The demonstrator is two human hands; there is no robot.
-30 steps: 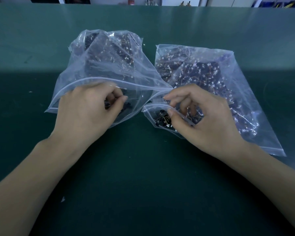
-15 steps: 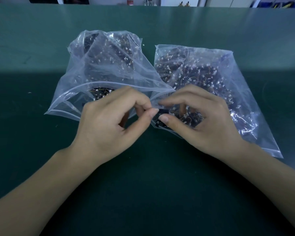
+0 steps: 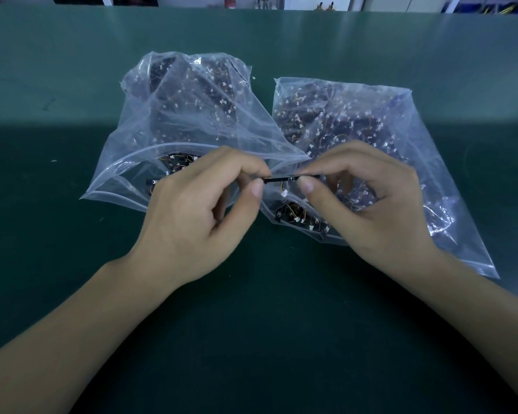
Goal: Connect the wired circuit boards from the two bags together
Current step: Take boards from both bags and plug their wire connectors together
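Two clear zip bags lie side by side on the green table, the left bag [image 3: 174, 115] and the right bag [image 3: 371, 121], each full of small black circuit boards with thin wires and white connectors. Between the bag mouths my left hand [image 3: 198, 216] and my right hand [image 3: 368, 204] meet. Each pinches one end of a thin black board piece [image 3: 278, 179] seen edge-on between thumb and forefinger. A small white connector [image 3: 284, 193] hangs just under it. Whether this is one board or two joined I cannot tell.
The dark green table mat [image 3: 251, 324] stretches toward me under my forearms. Loose boards [image 3: 293, 216] sit at the right bag's open mouth. The table's far edge [image 3: 251, 10] borders shelves and clutter behind it.
Both hands have come out of the bags and met in the middle. The black board piece now shows between the fingertips, lifted slightly above the bag mouths.
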